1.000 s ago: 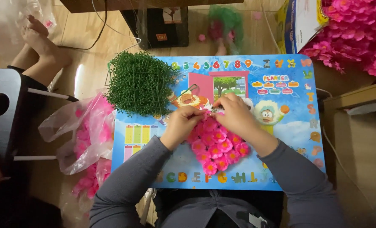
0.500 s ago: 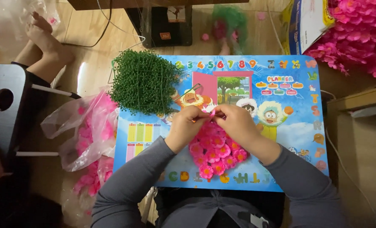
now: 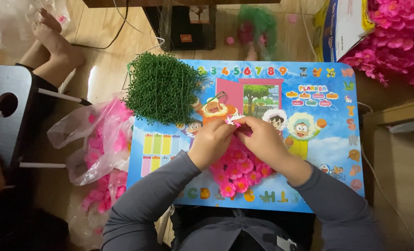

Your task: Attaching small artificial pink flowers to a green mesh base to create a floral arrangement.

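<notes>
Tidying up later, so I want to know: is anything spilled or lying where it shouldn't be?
Yes. A loose pink flower and another lie on the wooden floor beyond the blue table. More spill from the plastic bag on the left. Both hands, left hand and right hand, work over the pink flower cluster.

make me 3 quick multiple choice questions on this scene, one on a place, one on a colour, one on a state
1. Where does the green plastic grass mat lie?
A. at the blue desk's far left corner
B. on the floor at right
C. under the hands

2. What colour are the artificial flowers under the hands?
A. yellow
B. pink
C. white

3. How are the left hand and right hand placed?
A. far apart
B. both on the bag
C. fingertips together over the flowers

Answers: 1 A, the mat overlaps the blue picture desk's far left corner. 2 B, the petals are pink. 3 C, the fingertips meet above the cluster.
</notes>
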